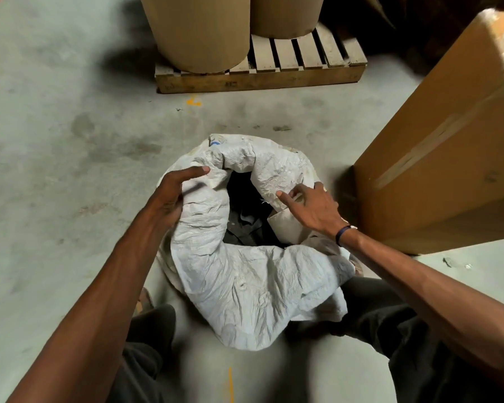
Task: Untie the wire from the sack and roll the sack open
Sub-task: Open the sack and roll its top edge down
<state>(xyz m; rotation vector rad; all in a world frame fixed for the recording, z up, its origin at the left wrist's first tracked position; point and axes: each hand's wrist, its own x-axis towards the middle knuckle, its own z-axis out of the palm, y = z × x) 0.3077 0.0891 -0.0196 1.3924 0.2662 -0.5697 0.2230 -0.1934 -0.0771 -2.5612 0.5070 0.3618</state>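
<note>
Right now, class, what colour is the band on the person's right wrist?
Dark blue, seen in the head view: wristband.

One sack (245, 280) stands on the floor, its mouth open and its rim rolled down into a thick collar. Two hands are on that rim: the left hand (175, 196) on the sack's left side, the right hand (312, 207) on its right side. One wristband (342, 234) circles the right wrist. Beyond the sack lies one pallet (274, 74), and two big rolls (201, 33) (285, 13) stand on it. To the right of the sack stands one carton (442, 146). No wire can be made out.
</note>
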